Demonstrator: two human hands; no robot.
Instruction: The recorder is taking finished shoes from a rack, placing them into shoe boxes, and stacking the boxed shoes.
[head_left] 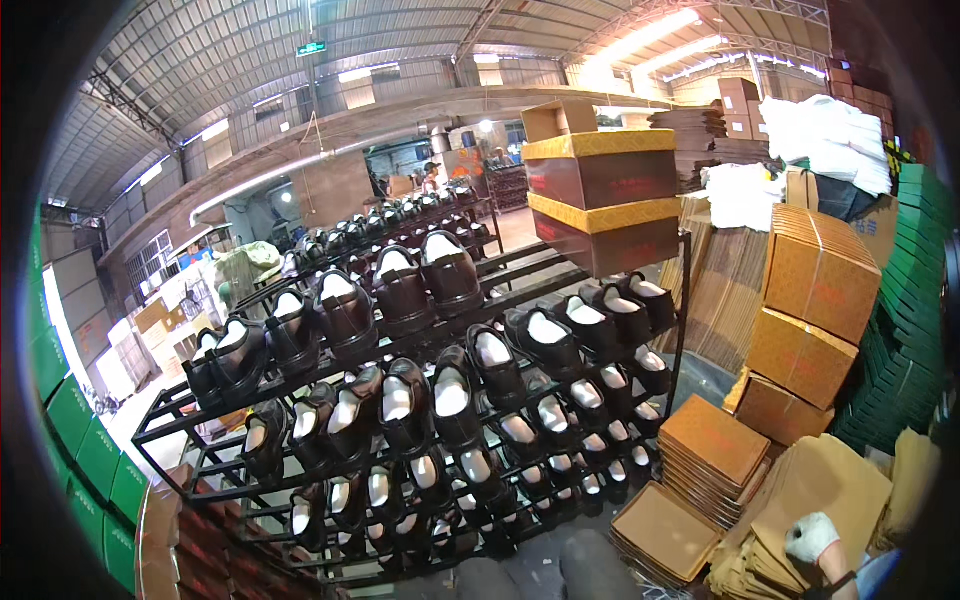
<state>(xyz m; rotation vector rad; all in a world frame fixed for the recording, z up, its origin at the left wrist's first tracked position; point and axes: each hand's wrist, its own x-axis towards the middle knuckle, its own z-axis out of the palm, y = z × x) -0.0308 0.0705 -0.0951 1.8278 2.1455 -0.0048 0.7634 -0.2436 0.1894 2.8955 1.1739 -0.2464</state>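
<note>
The right hand (pixel 812 537), in a white glove, shows at the lower right edge, resting on a loose heap of flattened tan cardboard box blanks (pixel 800 500). Its grip looks loosely curled against the top sheet, but whether the fingers pinch the sheet or only lie on it cannot be told from here. The left hand is out of view.

The blanks lie at the lower right, fanned and overlapping rather than squared up. They look light and thin, stiff along their creases but likely to bend or flop if lifted by one corner. A hold along an edge, near the middle, would probably keep a sheet flat, and the glove should help against slipping on the smooth card.

Just to the left are neater stacks of folded orange-brown box lids (pixel 712 440), and behind them bound bundles of orange cartons (pixel 815 270) piled up. Farther left stands a black metal rack (pixel 330 400) with several tiers of dark leather shoes (pixel 450 270), stuffed with white paper. Two maroon shoe boxes with yellow lids (pixel 600 185) sit on the rack's top right corner. Green cartons (pixel 910 300) line the right side.
</note>
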